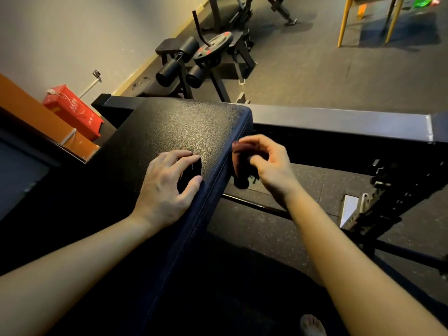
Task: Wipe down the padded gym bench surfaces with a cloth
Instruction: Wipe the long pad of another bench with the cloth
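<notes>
So, far left: a red box (72, 110) sits on the floor by the wall, well apart from my work.
Left hand: my left hand (167, 190) rests on top of the bench pad (194, 124), fingers (179, 158) spread and arched, tips touching the vinyl, holding nothing. I judge it is steadying me.
Bench pad: black and grained, with its right side face dropping away toward the floor.
Behind it: a weight plate (213, 48) on another machine, well apart.
Cloth: the dark reddish cloth (238, 154) is bunched against the pad's right side face, near the far corner.
Right hand: my right hand (266, 163) pinches the cloth, thumb and fingers curled round it.
Frame: a steel beam (339, 122) runs off to the right, just beyond that hand.
Done: I cannot tell. In this dim light the top shows no streak or sheen that marks it as wiped.
In hand: by my judgement, the side face at the far corner.
Left: as far as I can judge, the rest of that side toward me, and any other pads.
</notes>
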Available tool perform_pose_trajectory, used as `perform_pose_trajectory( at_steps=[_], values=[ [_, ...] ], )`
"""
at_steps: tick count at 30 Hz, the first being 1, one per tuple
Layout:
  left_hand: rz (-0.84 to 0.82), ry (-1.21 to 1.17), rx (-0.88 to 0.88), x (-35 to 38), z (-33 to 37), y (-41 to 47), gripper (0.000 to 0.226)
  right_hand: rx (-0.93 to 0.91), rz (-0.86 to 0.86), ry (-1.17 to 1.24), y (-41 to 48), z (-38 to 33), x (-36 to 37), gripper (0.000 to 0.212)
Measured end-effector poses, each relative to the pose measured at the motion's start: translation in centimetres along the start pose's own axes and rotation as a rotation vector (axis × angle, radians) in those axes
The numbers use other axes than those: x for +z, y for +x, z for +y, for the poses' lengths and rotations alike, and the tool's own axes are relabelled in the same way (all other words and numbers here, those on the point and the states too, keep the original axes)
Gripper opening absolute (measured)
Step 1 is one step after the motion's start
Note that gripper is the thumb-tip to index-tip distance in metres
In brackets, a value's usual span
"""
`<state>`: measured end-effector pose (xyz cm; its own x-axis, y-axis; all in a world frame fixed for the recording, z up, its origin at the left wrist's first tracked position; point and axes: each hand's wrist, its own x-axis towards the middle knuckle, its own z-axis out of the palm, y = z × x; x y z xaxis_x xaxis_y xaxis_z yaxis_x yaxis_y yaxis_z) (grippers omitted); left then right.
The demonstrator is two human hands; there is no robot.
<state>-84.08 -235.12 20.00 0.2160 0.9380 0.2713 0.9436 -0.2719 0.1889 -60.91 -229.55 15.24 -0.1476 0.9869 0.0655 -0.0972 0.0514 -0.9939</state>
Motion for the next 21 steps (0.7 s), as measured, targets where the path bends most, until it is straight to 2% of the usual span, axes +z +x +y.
perform_pose_trajectory(
  at_steps=[3,7,8,9,10,13,14,18,21],
  values=[
    [-0.003,-0.008,-0.003,0.0,0.0,0.1,0.049,-0.001,0.099,-0.073,2.4,0.4,0.2,0.039],
    [0.002,-0.018,-0.002,0.1,-0.1,0.1,0.048,0.004,0.424,-0.302,2.5,1.5,0.5,0.019],
    [0.004,-0.019,-0.002,0.1,-0.2,0.1,0.048,0.012,0.453,-0.313,2.2,1.6,1.2,0.012],
    [0.005,-0.019,-0.004,0.1,-0.2,0.1,0.048,0.022,0.44,-0.28,1.6,1.7,2.1,0.003],
    [0.004,-0.018,-0.006,0.2,-0.2,0.1,0.048,0.032,0.421,-0.223,1.1,1.8,3.0,0.007],
    [-0.007,-0.014,-0.016,0.1,-0.1,0.1,0.049,0.033,0.388,-0.15,0.2,1.7,4.2,0.044],
    [-0.01,-0.014,-0.015,0.1,-0.1,0.1,0.049,0.023,0.389,-0.178,0.5,1.8,4.1,0.048],
    [-0.013,-0.014,-0.012,0.2,-0.1,0.2,0.048,-0.012,0.371,-0.264,1.0,1.8,3.5,0.021],
    [-0.011,-0.019,-0.013,0.2,-0.1,0.1,0.048,-0.087,0.229,-0.236,-2.7,2.4,4.5,0.02]
  ],
)
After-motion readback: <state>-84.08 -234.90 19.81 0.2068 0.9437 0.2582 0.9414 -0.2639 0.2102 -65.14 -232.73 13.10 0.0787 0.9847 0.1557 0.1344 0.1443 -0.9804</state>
